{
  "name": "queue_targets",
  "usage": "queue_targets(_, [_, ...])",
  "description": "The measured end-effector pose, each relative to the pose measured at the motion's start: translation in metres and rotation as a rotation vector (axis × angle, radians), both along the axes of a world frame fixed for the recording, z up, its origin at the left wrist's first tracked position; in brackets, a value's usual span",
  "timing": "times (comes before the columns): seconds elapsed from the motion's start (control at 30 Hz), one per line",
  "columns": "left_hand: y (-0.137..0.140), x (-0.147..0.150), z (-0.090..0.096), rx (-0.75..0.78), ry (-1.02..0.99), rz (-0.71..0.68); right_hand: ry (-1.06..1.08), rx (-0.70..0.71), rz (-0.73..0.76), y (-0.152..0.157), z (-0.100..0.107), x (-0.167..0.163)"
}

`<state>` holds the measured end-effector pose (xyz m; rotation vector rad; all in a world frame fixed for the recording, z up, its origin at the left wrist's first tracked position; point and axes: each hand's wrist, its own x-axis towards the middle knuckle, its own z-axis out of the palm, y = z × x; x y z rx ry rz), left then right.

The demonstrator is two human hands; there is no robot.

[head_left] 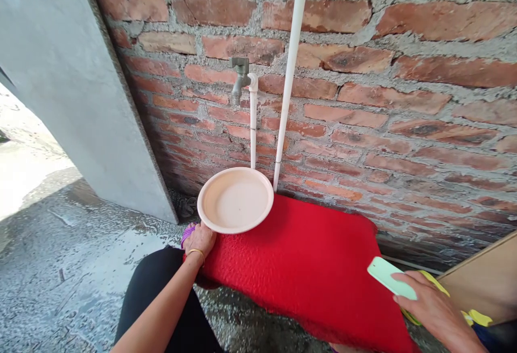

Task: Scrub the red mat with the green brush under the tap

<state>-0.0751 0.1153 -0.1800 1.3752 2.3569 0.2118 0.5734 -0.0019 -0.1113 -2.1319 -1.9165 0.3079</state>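
Your right hand [434,302] grips a pale-green block [388,276], angled toward the basin [238,229] | left hand [202,241], nearer, at its rim, grip unclear

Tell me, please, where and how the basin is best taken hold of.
Probably by the rim, at its left and right, coming from the near side: the basin sits open side up, its rim is wide, and the wall and pipes stand close behind. The left hand is at its near-left edge.
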Motion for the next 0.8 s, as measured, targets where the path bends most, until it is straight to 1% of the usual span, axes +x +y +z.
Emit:
queue_targets(0.03, [0.0, 0.001, 0.002, -0.001, -0.01, 0.007, -0.006, -0.03, 0.011, 0.008, 0.003, -0.026])
queue_targets(0.07, [-0.001, 0.003, 0.003, 0.001, -0.018, 0.012, -0.002, -0.061, 0.055, 0.016, 0.006, -0.055])
queue_targets(0.17, [-0.002, 0.005, 0.006, 0.021, -0.029, 0.022, -0.014, -0.143, 0.252, 0.04, 0.018, -0.15])
queue_targets(0.27, [-0.002, 0.005, 0.004, 0.035, -0.027, 0.023, -0.045, -0.197, 0.402, 0.057, 0.027, -0.239])
queue_targets(0.37, [-0.001, 0.003, 0.001, 0.03, -0.025, 0.005, -0.041, -0.235, 0.553, 0.067, 0.03, -0.309])
queue_targets(0.43, [-0.001, 0.002, -0.001, 0.029, -0.027, -0.009, -0.031, -0.262, 0.629, 0.07, 0.029, -0.341])
queue_targets(0.5, [-0.001, 0.001, -0.003, 0.024, -0.031, -0.016, -0.029, -0.283, 0.667, 0.072, 0.027, -0.355])
queue_targets(0.53, [-0.001, 0.0, -0.003, 0.023, -0.033, -0.015, -0.03, -0.285, 0.67, 0.073, 0.026, -0.356])
queue_targets(0.6, [-0.001, 0.0, -0.005, 0.024, -0.037, -0.01, -0.037, -0.281, 0.646, 0.073, 0.023, -0.344])
queue_targets(0.7, [-0.001, 0.0, -0.007, 0.032, -0.029, -0.003, -0.045, -0.262, 0.565, 0.068, 0.018, -0.3])
queue_targets(0.8, [0.0, 0.0, -0.008, 0.037, -0.01, 0.007, -0.033, -0.238, 0.436, 0.057, 0.012, -0.236])
